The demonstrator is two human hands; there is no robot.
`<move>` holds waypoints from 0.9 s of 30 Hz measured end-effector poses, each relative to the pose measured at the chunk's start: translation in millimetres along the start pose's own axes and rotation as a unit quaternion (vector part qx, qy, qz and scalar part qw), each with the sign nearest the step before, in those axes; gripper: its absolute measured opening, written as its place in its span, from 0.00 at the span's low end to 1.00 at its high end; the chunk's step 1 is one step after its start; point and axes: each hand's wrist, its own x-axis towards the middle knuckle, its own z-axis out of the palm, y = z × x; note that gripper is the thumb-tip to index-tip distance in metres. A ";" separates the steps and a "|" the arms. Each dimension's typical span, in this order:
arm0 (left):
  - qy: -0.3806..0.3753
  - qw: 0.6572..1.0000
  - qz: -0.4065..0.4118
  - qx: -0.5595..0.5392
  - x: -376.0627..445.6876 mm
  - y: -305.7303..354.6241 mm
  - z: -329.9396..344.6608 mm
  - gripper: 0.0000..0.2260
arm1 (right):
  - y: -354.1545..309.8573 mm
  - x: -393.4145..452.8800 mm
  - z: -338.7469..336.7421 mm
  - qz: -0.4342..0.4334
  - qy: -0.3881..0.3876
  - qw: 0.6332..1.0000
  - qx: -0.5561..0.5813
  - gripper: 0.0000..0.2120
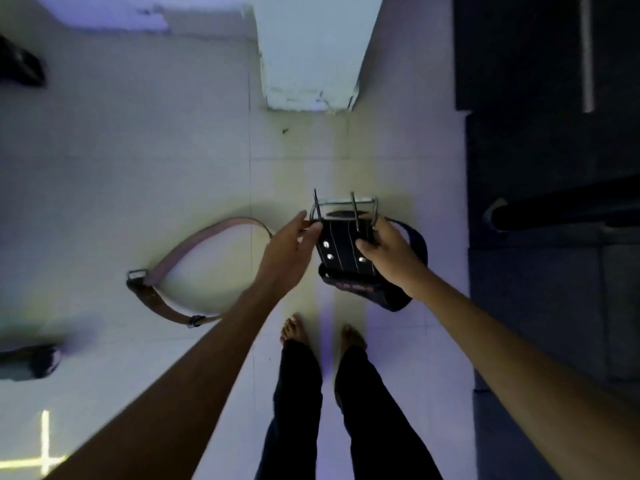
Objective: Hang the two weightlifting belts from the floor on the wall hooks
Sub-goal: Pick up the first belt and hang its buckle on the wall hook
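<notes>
I hold a black weightlifting belt (341, 252) in the air above the tiled floor, its steel two-prong buckle (344, 206) pointing away from me. My left hand (289, 247) pinches the buckle end at its left edge. My right hand (388, 252) grips the right edge of the same end, and the rest of the belt loops down behind it. A brown leather belt (166, 271) lies curled on the floor to the left, untouched. No wall hooks are in view.
A white pillar base (308, 64) stands straight ahead. Dark rubber flooring (554, 237) runs along the right side. My bare feet (322, 336) stand just below the held belt. Dark objects sit at the left edge, one of them (31, 362) blurred.
</notes>
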 end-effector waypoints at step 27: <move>0.156 0.889 0.368 -0.225 -356.7 433.0 -144.3 0.11 | -359.7 -389.9 -243.9 -0.416 0.142 0.893 0.091 0.13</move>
